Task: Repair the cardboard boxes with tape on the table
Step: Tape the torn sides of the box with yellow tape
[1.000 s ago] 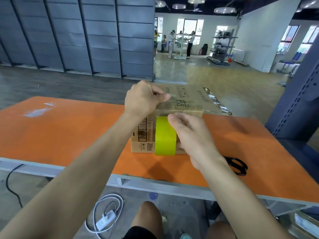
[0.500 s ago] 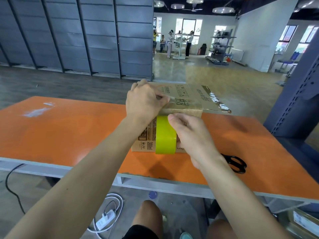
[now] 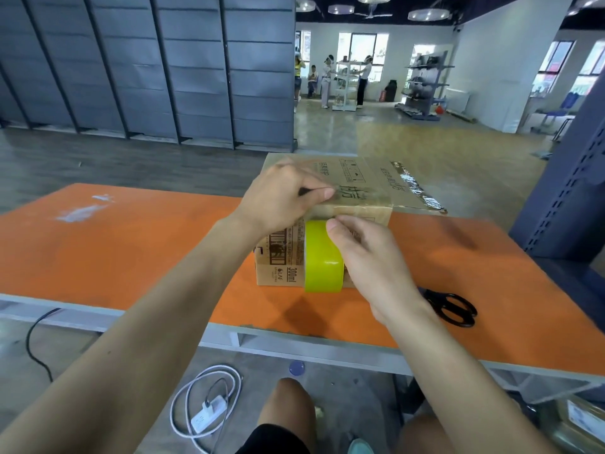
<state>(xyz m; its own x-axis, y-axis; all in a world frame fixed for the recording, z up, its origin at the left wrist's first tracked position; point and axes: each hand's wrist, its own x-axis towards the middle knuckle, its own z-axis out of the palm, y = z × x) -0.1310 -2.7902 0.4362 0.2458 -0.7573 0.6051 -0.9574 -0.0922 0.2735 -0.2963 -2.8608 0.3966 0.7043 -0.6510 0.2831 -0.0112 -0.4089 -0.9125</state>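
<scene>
On an orange table (image 3: 131, 250), black scissors (image 3: 453, 308) lie near the front right. Left of them, the right hand (image 3: 370, 267) grasps a yellow-green tape roll (image 3: 322, 260) against the cardboard box's (image 3: 281, 267) near side. The left hand (image 3: 281, 198) pinches a clear tape strip (image 3: 352, 195) on the box's top.

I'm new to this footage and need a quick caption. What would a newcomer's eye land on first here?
The bright yellow-green tape roll stands out, held on edge by the right hand against the near face of the cardboard box, midway along the orange table. The left hand pinches at the box's top edge, though what it pinches is unclear. Black scissors lie on the table to the right.
</scene>
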